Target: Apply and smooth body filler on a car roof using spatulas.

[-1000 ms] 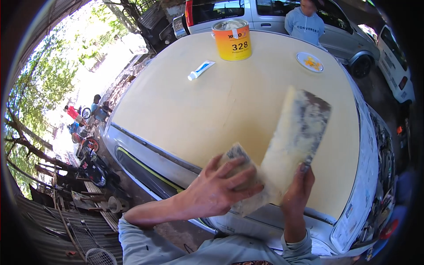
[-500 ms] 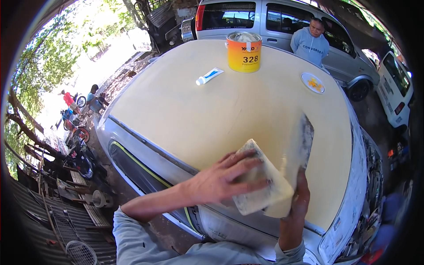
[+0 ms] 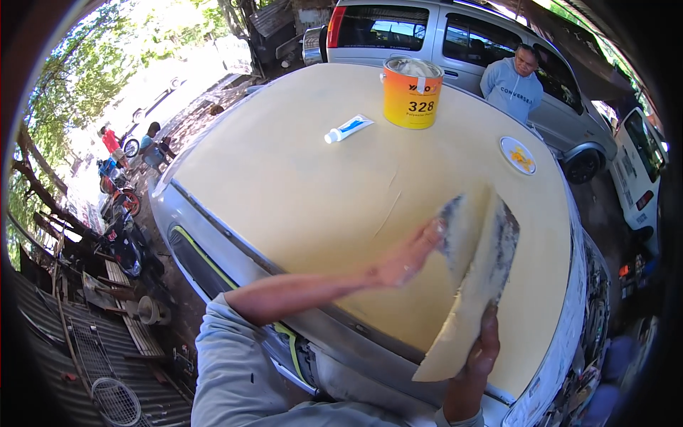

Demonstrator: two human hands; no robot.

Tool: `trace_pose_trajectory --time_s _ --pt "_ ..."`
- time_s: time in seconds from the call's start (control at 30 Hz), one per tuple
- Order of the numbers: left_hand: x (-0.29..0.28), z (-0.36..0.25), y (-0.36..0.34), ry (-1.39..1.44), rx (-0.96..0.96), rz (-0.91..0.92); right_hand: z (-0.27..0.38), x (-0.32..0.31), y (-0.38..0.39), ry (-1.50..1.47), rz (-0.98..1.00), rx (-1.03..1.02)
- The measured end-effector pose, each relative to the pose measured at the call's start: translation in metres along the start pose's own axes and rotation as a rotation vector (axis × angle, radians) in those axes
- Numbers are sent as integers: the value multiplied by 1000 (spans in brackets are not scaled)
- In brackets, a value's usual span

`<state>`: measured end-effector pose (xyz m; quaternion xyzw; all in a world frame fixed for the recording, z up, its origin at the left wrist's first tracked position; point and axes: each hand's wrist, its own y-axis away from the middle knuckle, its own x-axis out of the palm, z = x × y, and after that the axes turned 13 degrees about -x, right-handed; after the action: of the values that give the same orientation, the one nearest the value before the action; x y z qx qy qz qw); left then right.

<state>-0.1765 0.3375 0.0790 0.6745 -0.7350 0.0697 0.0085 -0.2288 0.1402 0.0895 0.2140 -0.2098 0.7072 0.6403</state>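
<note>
My left hand [image 3: 407,257], blurred, grips a putty spreader [image 3: 461,222] smeared cream and grey. The spreader meets the upper part of a long flat putty board [image 3: 471,302]. My right hand [image 3: 482,350] holds that board by its right edge, low down, tilted above the vehicle roof. Cream putty coats much of the board, with dark grey patches along its upper right. Below both hands spreads the cream-coated roof [image 3: 299,178], marked by thin scratch-like lines near its middle.
An orange-yellow can [image 3: 413,96] stands at the roof's far side, beside a white-and-blue tube [image 3: 349,129]. A round white lid [image 3: 518,155] with yellow smears lies farther right. A person [image 3: 514,82] stands beyond the roof, near a silver car [image 3: 466,39].
The left hand has swung the spreader up and away from the board's lower part to its upper end. The right hand still holds the board, now tilted differently. The view has shifted slightly.
</note>
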Motion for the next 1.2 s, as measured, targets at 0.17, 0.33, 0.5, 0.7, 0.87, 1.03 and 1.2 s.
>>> trace_pose_trajectory --time_s 0.17,0.33,0.5,0.7,0.87,1.03,1.2 --pt "-166 11 -89 -1528 179 -790 14 -35 -10 17 48 -197" --pt "-264 17 -134 -1464 -143 -753 9 -61 -19 32 -77 -199" --pt "-302 21 -186 -1529 -174 -859 4 -67 -20 55 -271 -220" --pt "-222 38 -259 -1120 70 -760 12 -73 -20 229 -399 -266" --pt "-234 35 -297 -868 106 -608 10 -71 -18 221 -377 -263" --pt "-239 27 -326 -1138 -55 -873 9 -51 -16 201 -497 -135" --pt "-187 -8 -275 -624 -99 -430 1 -56 -16 242 -274 -191"
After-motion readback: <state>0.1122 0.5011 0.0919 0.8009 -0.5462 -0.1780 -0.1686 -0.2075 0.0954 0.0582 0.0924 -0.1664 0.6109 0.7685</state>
